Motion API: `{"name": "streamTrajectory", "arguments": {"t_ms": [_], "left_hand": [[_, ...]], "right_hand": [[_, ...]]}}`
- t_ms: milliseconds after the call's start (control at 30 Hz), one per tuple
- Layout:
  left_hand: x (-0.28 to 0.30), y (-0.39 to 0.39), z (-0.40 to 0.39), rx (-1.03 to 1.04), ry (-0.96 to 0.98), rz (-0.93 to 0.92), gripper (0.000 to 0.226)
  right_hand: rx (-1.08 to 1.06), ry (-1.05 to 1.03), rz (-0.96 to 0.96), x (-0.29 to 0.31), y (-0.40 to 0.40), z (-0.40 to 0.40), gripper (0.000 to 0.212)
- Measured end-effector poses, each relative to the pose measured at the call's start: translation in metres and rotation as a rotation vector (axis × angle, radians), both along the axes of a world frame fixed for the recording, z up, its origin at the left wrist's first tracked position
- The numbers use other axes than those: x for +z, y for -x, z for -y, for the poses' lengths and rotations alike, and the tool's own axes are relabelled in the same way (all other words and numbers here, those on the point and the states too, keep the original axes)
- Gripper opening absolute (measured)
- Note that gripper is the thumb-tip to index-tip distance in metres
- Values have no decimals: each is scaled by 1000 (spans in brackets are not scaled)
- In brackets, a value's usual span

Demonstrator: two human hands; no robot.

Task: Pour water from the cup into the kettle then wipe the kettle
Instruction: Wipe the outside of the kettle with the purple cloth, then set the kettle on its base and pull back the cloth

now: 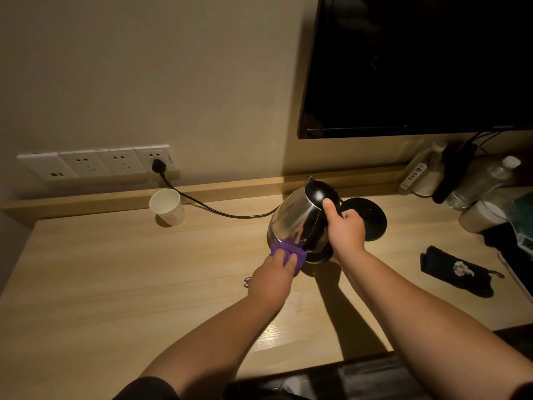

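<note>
- Kettle, polished stainless steel with black lid and handle (297,220): tilted, spout toward the wall, its lower edge near the tabletop; off its base.
- Right hand (346,229): fingers wrapped tight around the kettle's black handle, thumb lying up along the lid.
- Left hand (275,274): fingers pressed together over a folded purple cloth (291,252), holding it against the kettle's lower left side.
- Paper cup, white with a faint red mark (167,207): upright by the raised back ledge, well apart from the kettle to its left; contents cannot be told.
- Round black kettle base (369,217): flat on the table just behind the right hand; its black cord (219,212) runs to a plug in the white wall socket strip (95,164).
- Light wooden table (129,269): bears everything listed.
- Black pouch with a pale emblem (458,269): lying right of the arms.
- Clear plastic bottles (484,180): at the far right, near the wall.
- Dark wall-mounted screen (418,62): above the table's right side.
</note>
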State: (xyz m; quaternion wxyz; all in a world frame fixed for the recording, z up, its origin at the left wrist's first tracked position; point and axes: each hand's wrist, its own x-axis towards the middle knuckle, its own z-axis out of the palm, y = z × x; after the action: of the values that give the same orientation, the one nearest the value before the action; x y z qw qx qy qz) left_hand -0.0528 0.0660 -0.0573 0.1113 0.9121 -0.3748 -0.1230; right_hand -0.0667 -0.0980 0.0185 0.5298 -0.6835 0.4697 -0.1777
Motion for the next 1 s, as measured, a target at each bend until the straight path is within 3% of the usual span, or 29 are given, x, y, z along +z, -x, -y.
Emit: {"name": "streamTrajectory", "arguments": {"t_ms": [233,433,667,700,767,833,900,1000], "left_hand": [[-5,-13,-16,15,91,-176,38],[1,-31,-38,204,185,-393,39],[33,-32,-56,359,434,-916,27],[36,-31,-59,397,463,-987,27],[40,-30,-67,458,535,-1136,27],[42,-31,-76,472,593,-1246,28],[48,-33,-85,468,617,-1340,27],[60,-35,-101,436,592,-1457,29]], "right_hand": [[202,150,-97,2,15,24,52],[443,224,-207,11,21,60,35],[697,257,-326,23,14,114,33],[719,293,-362,23,12,119,44],[703,562,-439,26,9,122,64],[692,852,-380,34,9,101,68],[874,905,-256,47,11,58,67],[1320,696,-227,48,17,-18,71]]}}
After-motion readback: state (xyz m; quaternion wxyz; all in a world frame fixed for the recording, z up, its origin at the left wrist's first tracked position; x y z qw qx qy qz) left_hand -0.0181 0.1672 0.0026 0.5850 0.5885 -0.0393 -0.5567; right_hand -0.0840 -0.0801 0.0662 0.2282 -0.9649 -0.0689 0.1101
